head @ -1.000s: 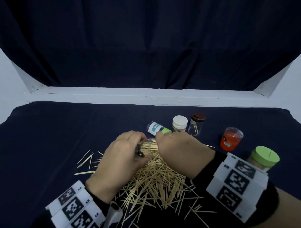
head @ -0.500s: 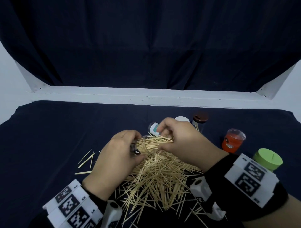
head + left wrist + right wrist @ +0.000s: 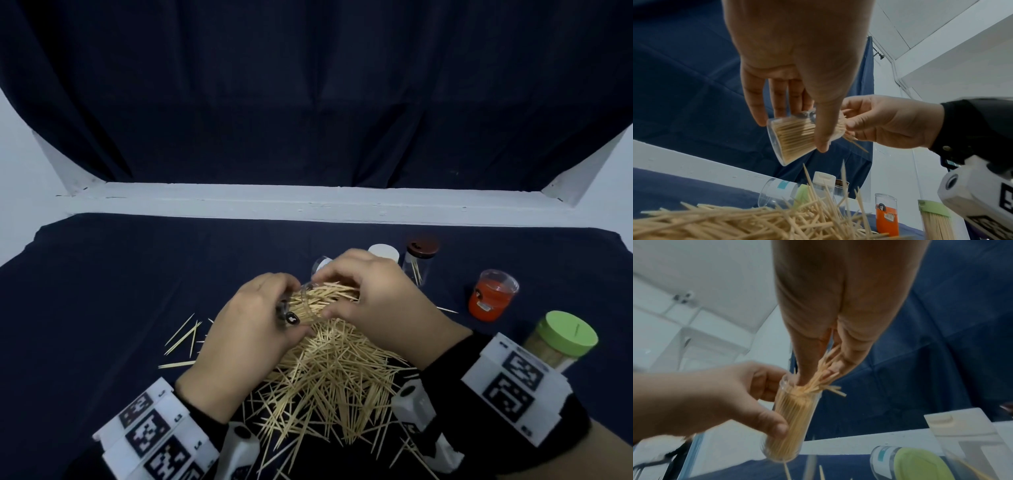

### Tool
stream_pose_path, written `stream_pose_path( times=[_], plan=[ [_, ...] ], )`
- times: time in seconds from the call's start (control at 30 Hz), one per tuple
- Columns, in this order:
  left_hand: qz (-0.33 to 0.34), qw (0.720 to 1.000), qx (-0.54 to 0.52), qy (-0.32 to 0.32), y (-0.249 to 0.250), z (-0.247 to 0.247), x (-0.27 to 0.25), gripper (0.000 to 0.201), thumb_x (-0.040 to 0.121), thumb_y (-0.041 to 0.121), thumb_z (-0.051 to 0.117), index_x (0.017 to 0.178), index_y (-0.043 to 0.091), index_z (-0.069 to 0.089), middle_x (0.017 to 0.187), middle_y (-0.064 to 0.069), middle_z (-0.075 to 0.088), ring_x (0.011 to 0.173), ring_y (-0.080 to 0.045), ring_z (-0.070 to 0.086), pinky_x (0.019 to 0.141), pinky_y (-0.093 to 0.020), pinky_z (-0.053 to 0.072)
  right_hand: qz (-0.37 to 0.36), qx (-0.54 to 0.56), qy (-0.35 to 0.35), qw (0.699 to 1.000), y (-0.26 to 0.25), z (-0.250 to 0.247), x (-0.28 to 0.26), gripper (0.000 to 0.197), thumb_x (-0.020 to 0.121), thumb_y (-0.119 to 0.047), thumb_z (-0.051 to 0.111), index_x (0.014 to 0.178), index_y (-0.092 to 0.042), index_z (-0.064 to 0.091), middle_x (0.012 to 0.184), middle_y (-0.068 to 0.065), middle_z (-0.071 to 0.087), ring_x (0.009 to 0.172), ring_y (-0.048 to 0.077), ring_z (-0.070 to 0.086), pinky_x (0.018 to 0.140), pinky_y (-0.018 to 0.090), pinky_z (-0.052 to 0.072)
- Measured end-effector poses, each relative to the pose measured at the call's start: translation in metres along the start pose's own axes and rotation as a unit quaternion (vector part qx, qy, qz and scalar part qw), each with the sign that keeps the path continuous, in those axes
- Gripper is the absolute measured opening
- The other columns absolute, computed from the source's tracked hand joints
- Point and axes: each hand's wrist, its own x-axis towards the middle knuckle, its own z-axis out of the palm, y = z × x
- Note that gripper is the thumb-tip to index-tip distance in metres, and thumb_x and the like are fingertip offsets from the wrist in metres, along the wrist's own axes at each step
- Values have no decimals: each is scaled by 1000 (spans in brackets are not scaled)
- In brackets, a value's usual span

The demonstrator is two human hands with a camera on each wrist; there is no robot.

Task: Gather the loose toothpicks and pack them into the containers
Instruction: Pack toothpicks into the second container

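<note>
Since the earlier frame the right hand (image 3: 380, 301) has shifted left — fingers pinching toothpicks (image 3: 824, 378) apparently at the mouth of the clear container (image 3: 793, 138), which the left hand (image 3: 246, 329) grips

Dark navy cloth (image 3: 102, 291) over the counter, navy curtain (image 3: 308, 102) hung behind, white ledge (image 3: 308, 202) between them, white walls (image 3: 13, 164) either side, dim lighting
</note>
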Motion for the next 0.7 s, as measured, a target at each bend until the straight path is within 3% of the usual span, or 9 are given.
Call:
stream_pose_path(
  times=[0.07,0.13,0.23,0.37,0.5,0.6,0.7],
  plan=[
    [-8,1000,0,6,-1,-1,0,47,60,31,87,100,25,61,93,14,59,87,-5,56,74,-25,48,18,57,34,998,4,-2,-3,30,73,-10,79,90,-30,65,95,-14,57,86,1,56,77,17,48],
    [-13,1000,1,7,-1,-1,1,46,61,31,87,98,27,61,92,16,58,86,-3,55,74,-23,47,17,97,64,993,8,-2,-5,19,74,-5,77,82,-22,72,90,-10,63,82,1,58,72,13,48],
    [-13,1000,2,0,-1,-1,1,46,60,31,87,98,27,61,93,15,59,88,-4,56,75,-25,48,-22,60,81,995,14,3,-6,11,77,-3,74,77,-13,77,83,-6,68,83,3,59,72,11,46],
    [4,1000,12,-11,3,0,-1,47,59,28,88,100,23,64,94,13,61,90,-8,56,76,-26,48,-109,-4,50,993,16,12,-3,8,74,-4,70,75,-10,77,81,0,71,85,7,59,77,14,45],
    [15,1000,-8,-14,3,-1,-2,48,59,27,88,101,23,64,95,13,62,89,-7,57,76,-25,49,-62,38,29,997,12,9,-2,9,74,-2,75,78,-10,77,85,0,70,86,6,59,76,12,45],
    [-2,1000,-25,1,2,-3,-1,48,59,28,88,100,24,63,93,14,60,85,-3,56,73,-17,45,-51,109,85,989,9,1,-5,14,71,-6,79,80,-16,76,91,-9,66,87,2,58,76,8,41],
    [-19,999,-40,7,2,-3,-1,47,60,29,88,99,24,61,92,16,57,85,-1,56,73,-16,46,-18,156,161,974,12,-4,-9,29,74,-16,78,93,-35,68,106,-15,58,96,-2,54,82,10,39]
  ],
)
